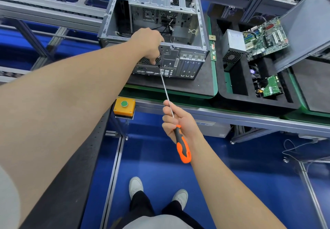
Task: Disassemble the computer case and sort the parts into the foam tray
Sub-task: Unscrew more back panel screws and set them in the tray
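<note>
The grey computer case [185, 50] lies open on a black foam mat, its rear panel facing me. My left hand [149, 44] rests on the case's near top edge, fingers curled down over the rear fan grille; whether they pinch anything is hidden. My right hand [175, 120] grips a long screwdriver [182, 146] with an orange and black handle. Its thin shaft runs up to the rear panel, with the tip just below my left fingers. The black foam tray [237, 86] to the right holds a power supply [233, 48], a motherboard [266, 38] and a green board [271, 87].
A yellow box with a green button [124, 106] sits on the conveyor's front rail. A grey side panel [307, 32] leans over the tray's right part. Aluminium frame rails run behind and left. My feet stand on the blue floor below.
</note>
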`<state>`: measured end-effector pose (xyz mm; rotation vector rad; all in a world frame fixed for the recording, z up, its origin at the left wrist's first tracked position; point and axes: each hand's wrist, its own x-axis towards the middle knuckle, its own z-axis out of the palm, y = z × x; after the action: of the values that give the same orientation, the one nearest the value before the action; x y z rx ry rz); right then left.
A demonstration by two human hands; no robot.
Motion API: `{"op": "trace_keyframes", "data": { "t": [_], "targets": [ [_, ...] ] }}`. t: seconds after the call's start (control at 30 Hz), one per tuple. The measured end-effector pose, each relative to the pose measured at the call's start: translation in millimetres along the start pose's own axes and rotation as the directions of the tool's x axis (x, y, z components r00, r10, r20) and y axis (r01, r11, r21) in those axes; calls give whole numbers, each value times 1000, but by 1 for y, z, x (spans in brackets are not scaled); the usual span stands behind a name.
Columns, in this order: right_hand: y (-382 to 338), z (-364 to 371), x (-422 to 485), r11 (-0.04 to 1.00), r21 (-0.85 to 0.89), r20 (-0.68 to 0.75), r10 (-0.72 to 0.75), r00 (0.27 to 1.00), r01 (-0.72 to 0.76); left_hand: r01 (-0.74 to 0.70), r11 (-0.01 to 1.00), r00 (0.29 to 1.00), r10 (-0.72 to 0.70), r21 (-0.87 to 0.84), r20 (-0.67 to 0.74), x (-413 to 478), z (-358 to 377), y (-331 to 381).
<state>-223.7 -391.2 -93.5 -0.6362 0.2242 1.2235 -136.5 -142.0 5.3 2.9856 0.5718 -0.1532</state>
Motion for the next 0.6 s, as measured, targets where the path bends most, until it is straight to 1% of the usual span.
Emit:
{"op": "trace_keyframes", "data": {
  "t": [0.03,0.07,0.13,0.2,0.27,0.3,0.33,0.37,0.4,0.43,0.47,0.5,0.53,0.57,0.6],
  "targets": [
    [0,0,-1,999,46,37,2,999,-4,-3,1000,1000,3,-4,-3,0,0,0],
    [0,0,-1,998,55,48,-8,999,5,-3,1000,1000,3,-5,-3,1,0,0],
    [2,1,0,999,-25,4,-43,999,43,0,1000,1000,0,-2,-1,2,0,-1],
    [4,2,2,968,-232,-78,-114,990,93,7,1000,1000,-7,-4,-4,2,1,-1],
    [6,4,4,865,-489,-142,-210,967,116,22,1000,1000,-22,-16,-5,2,2,0],
    [7,5,5,773,-625,-174,-275,946,109,29,999,1000,-29,-22,-4,2,2,0],
    [9,7,5,632,-771,-197,-362,911,84,35,999,999,-35,-25,-1,2,2,0],
    [10,8,6,423,-906,-191,-464,865,27,40,999,999,-40,-28,4,2,2,0],
    [12,7,7,165,-984,-147,-557,817,-65,43,999,999,-43,-32,7,2,2,0],
    [14,4,8,-77,-982,-91,-615,783,-174,45,998,999,-44,-35,7,2,1,1],
    [17,1,9,-219,-938,-63,-655,753,-269,45,998,999,-44,-34,6,2,1,1],
    [19,-3,9,-262,-915,-46,-686,726,-306,45,999,999,-45,-31,5,2,1,1],
    [19,-7,9,-250,-921,-41,-703,710,-300,46,999,999,-46,-29,4,2,1,1],
    [17,-10,10,-179,-950,-60,-696,715,-255,47,999,999,-47,-27,3,2,1,0],
    [15,-12,10,-37,-985,-101,-664,741,-167,44,999,999,-44,-27,1,2,2,0]
  ]
}}
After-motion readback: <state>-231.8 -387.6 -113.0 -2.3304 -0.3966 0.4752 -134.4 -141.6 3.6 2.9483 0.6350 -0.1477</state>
